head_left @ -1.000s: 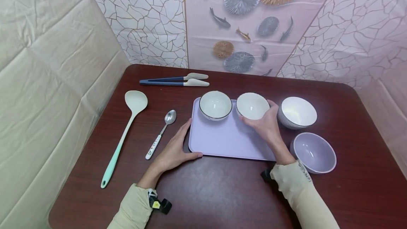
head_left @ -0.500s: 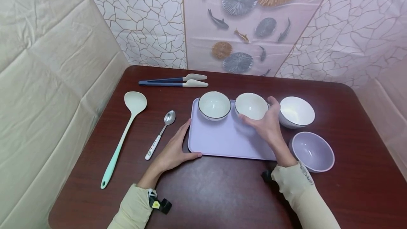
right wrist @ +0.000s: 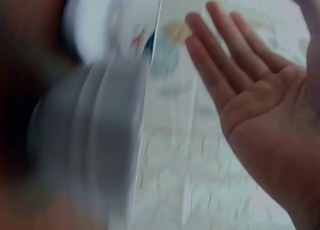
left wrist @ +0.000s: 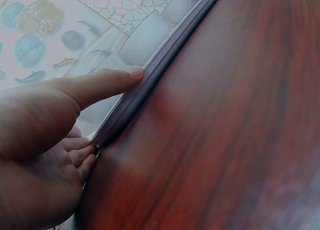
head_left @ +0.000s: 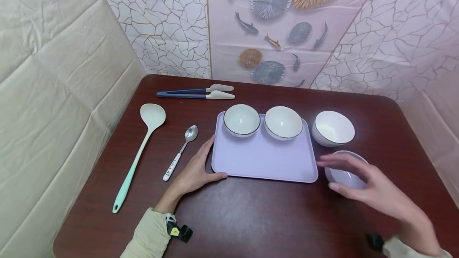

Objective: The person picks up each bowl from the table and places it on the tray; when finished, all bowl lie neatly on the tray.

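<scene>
Basically, left hand [head_left: 195, 174] sits at the near left corner of the lavender tray [head_left: 265, 162], fingers stretched along the left edge, thumb laid against the near edge; it touches the corner without clenching; left wrist view shows the thumb tip on the rim, other fingertips bunched at the corner. Right hand [head_left: 376, 190] is off to the right, motion-blurred, fingers spread and released, nothing grasped; it overlaps the lavender bowl [head_left: 344, 178] in the head view, index finger across the opening, thumb at the near side; right wrist view has straight fingers with a visible gap to a blurred, ridged bowl wall. Tray lies flat on the dark reddish-brown table [head_left: 251, 214], roughly central; dark-rimmed bowl [head_left: 242, 119] stands upright at its far left, scalloped bowl [head_left: 283, 122] upright beside it toward the far right, the two near each other with a narrow gap; near half of the tray is bare. White bowl [head_left: 333, 127] is upright on the table just right of the tray, lavender one just nearer the person. Left of the tray: metal spoon [head_left: 176, 159] with a patterned white handle, then the ladle [head_left: 140, 152], cream head, mint handle, both slanting; blue tongs [head_left: 197, 96] with pale tips lie toward the far edge; patterned backdrop [head_left: 272, 43] behind, fish and round motifs on pink.
</scene>
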### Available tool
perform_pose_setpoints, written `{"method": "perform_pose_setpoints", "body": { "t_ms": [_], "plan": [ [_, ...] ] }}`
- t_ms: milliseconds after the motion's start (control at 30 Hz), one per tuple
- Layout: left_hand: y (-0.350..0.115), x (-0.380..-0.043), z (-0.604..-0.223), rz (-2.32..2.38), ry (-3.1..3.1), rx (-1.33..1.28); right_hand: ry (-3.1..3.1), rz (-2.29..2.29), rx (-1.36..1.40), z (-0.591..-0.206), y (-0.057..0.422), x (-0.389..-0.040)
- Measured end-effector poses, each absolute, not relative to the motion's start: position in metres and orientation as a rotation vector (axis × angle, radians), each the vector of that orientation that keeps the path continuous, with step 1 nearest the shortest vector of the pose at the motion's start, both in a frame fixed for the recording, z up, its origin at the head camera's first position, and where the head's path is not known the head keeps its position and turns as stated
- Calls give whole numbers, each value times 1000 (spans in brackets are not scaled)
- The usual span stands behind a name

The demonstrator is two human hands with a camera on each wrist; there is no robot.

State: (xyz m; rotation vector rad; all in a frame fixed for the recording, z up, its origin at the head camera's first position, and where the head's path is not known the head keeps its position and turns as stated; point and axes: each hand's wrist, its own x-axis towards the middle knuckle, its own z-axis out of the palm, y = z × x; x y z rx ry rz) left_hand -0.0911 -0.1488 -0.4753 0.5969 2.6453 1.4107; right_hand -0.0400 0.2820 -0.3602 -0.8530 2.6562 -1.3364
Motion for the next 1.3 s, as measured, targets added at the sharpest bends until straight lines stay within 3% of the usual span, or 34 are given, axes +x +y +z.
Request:
{"method": "perform_pose_setpoints", "body": {
  "t_ms": [200, 433, 1300],
  "plan": [
    [-147, -91, -474, 1402, 2643, 574, 2776, -1442, -640, -375, 330, -10],
    [-146, -90, -476, 1392, 2649, 567, 2955, -1217, -328, -411, 356, -8],
    [-146, -91, -477, 1414, 2646, 601, 2986, -1305, -244, -435, 357, -20]
  ]
}}
